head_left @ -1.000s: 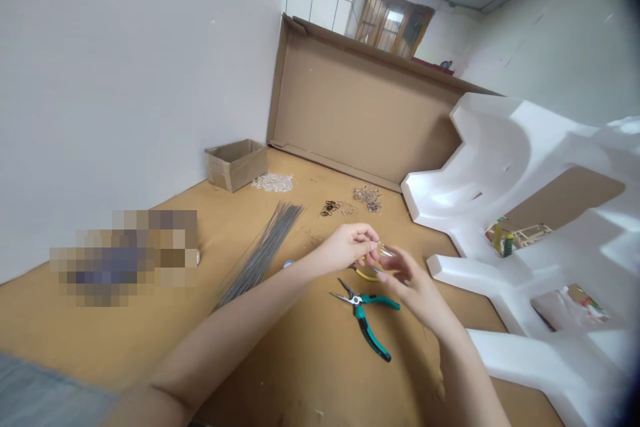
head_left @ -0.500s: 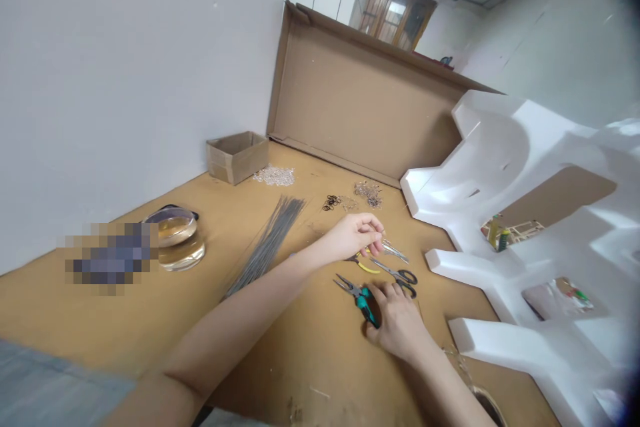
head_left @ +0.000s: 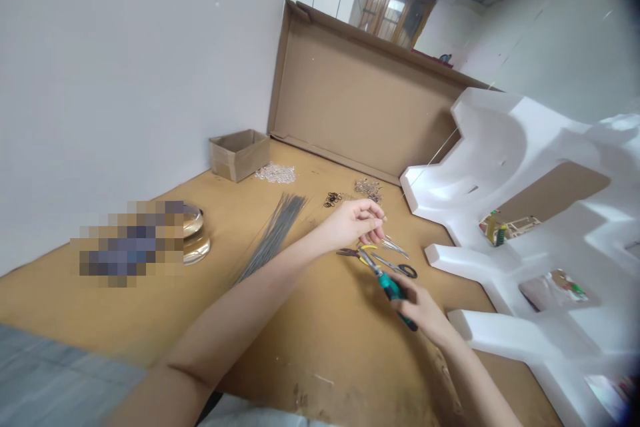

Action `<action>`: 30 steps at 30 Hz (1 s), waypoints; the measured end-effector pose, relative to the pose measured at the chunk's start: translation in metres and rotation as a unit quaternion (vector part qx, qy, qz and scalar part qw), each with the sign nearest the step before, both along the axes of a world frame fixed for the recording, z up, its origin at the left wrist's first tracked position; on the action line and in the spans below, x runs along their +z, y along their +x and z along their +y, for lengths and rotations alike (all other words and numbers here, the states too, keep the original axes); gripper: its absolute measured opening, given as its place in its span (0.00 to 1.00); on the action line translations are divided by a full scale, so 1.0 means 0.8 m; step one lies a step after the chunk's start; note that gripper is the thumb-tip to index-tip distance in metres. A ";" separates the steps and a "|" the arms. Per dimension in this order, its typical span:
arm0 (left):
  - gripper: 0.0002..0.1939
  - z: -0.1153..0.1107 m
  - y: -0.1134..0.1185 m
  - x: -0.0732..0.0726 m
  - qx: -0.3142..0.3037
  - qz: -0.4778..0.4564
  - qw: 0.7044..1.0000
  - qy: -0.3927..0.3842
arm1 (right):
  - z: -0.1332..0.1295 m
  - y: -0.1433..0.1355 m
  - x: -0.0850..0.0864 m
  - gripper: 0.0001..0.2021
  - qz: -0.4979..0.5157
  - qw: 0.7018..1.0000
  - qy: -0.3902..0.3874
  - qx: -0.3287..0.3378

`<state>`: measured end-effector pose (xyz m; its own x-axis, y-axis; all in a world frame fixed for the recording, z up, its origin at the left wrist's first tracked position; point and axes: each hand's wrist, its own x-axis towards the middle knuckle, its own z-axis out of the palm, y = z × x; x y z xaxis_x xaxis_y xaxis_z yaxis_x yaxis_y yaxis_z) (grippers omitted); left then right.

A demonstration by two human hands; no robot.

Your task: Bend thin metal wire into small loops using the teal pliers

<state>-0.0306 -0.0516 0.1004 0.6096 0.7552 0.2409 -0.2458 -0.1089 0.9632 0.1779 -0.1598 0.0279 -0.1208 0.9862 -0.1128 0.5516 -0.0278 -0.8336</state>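
Observation:
My right hand (head_left: 417, 307) is wrapped around the handles of teal-and-black needle-nose pliers (head_left: 389, 287), lifted off the table with the jaws pointing up and left. My left hand (head_left: 357, 223) hovers above the table with its fingers curled and pinched together; whatever is between the fingertips is too small to make out. Just below it lie yellow-handled pliers (head_left: 367, 257) and black-handled scissors (head_left: 407, 271). Slim silver tweezers or a similar thin metal tool (head_left: 397, 248) rest to the right of the left hand.
A bundle of grey wires (head_left: 273, 233) lies left of my forearm. Behind are black rings (head_left: 331, 199), small metal pieces (head_left: 367, 188), clear beads (head_left: 276, 173) and a cardboard box (head_left: 240, 155). White foam packaging (head_left: 475, 327) borders the right. A glass container (head_left: 197, 250) stands left.
My right hand has taken hold of the teal pliers, raised them from the table and moved slightly right. My left hand has shifted up a little, still pinched.

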 end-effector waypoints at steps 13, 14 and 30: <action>0.10 0.021 0.004 -0.038 -0.086 0.019 0.994 -0.072 | 0.021 -0.003 0.003 0.20 0.384 0.920 -0.008 -0.075; 0.10 0.020 0.003 -0.043 -0.085 0.030 0.994 -0.066 | 0.024 -0.001 0.005 0.21 0.360 0.931 -0.003 -0.062; 0.13 -0.022 -0.015 -0.109 -0.070 0.087 0.985 -0.129 | 0.020 -0.004 -0.014 0.14 0.220 0.963 -0.107 0.109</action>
